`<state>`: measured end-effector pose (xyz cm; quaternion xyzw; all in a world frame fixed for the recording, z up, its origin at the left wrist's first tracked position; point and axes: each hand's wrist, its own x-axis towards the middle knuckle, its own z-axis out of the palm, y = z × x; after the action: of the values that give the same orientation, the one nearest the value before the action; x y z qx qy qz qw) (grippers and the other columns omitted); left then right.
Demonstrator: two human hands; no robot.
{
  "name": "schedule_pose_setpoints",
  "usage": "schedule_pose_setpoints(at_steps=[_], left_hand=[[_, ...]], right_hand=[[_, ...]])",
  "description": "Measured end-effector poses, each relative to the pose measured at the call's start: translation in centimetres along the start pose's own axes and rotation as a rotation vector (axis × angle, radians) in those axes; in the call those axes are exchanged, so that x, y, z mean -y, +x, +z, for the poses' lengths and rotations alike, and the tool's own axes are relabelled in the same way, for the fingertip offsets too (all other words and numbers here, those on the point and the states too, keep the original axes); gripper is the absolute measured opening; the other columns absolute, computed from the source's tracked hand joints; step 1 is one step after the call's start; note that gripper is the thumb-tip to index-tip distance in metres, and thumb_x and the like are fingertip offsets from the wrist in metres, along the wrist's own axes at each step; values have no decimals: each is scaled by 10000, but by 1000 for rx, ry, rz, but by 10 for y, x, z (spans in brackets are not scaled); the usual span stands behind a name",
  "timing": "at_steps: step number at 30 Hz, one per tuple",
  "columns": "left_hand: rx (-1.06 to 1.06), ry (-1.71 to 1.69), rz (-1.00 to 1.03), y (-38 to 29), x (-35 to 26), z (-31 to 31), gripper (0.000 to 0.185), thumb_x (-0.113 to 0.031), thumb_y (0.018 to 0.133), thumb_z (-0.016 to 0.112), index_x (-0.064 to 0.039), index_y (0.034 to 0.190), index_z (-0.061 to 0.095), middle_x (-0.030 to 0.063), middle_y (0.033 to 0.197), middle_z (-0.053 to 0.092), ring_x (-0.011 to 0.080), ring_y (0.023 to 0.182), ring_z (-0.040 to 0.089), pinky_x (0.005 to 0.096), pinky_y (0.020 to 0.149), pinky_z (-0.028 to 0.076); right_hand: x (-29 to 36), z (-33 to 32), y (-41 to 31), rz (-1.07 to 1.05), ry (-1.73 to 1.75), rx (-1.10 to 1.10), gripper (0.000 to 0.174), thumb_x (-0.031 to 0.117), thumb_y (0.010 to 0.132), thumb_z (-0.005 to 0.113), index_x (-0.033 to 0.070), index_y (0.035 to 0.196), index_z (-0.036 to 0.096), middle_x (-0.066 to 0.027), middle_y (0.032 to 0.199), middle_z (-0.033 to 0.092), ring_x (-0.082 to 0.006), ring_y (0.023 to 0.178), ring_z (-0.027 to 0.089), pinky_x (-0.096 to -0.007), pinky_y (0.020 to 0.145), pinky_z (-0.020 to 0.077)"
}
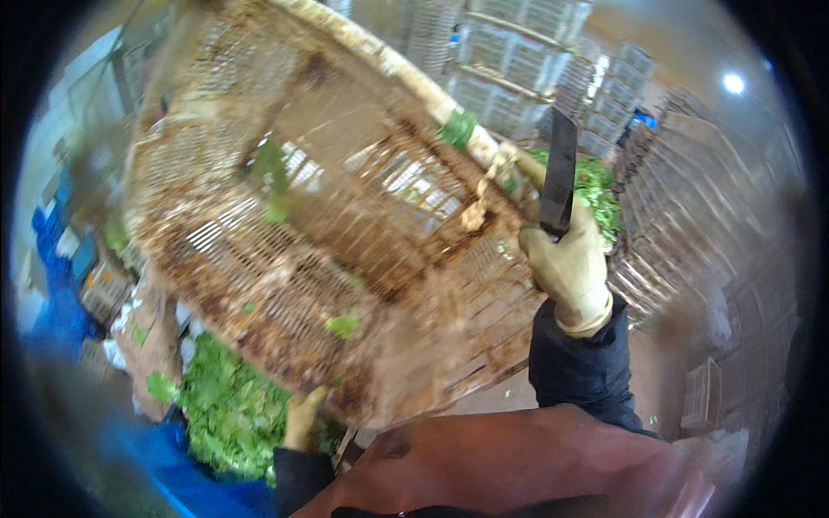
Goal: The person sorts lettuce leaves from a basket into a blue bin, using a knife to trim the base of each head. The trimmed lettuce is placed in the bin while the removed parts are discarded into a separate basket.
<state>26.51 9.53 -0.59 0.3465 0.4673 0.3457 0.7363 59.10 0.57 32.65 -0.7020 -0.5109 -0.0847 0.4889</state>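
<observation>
In my gloved right hand (576, 269) is a broad dark knife (560, 168), its blade pointing up and away from me. A large, brown-stained slatted bin (388, 246) fills the middle of the view, with slotted panels and loose scraps of leaf on them. My gloved left hand (302, 417) is at the near edge of this bin, beside a heap of green leaves (233, 408) that look like lettuce. Its thumb shows along the edge; its fingers are hidden, so I cannot tell whether it grips anything.
Stacked plastic crates (511, 39) stand beyond the far rim. More green leaves (594, 194) lie behind my right hand, next to a ribbed stack (680, 188). Blue plastic sheeting (55, 278) is at the far left. A reddish apron (505, 463) covers my front.
</observation>
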Motion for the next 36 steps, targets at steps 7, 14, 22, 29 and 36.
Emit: schedule_pose_setpoints(at_steps=[7,14,22,29,36], left_hand=[[-207,79,510,-8,-5,54,606,4,808,721,18,1367,486,107,1158,639,228,972,635,370,835,554],[-197,-41,624,-5,-3,198,590,-25,778,684,5,1345,522,102,1173,630,231,1013,616,377,884,526],[310,-260,831,27,-75,382,583,-59,743,642,-11,1319,563,96,1190,620,234,1059,595,385,939,494],[873,-129,1398,75,-220,742,243,-95,881,599,-12,1104,648,104,1090,676,204,1002,653,348,854,526],[1627,-160,311,-33,-324,1097,276,-350,892,583,-87,835,642,94,720,674,242,571,614,395,473,488]], right_hand=[[-105,-52,43,314,535,-6,392,-61,934,598,-35,1324,614,-107,1284,671,-164,1190,611,-294,1019,472],[-148,-158,90,94,506,-129,557,-34,763,564,-17,1315,638,-79,1198,688,-134,1052,625,-248,921,472],[-60,-375,93,-132,-112,-298,354,160,903,627,17,1226,634,-82,1008,721,-165,828,671,-264,701,525],[-129,-485,107,-46,-1054,-325,383,109,918,598,52,1297,593,-87,1072,712,-183,918,666,-288,776,526],[-167,-596,126,56,-1738,-331,434,57,934,570,87,1367,552,-92,1136,704,-201,1008,661,-311,852,527]])
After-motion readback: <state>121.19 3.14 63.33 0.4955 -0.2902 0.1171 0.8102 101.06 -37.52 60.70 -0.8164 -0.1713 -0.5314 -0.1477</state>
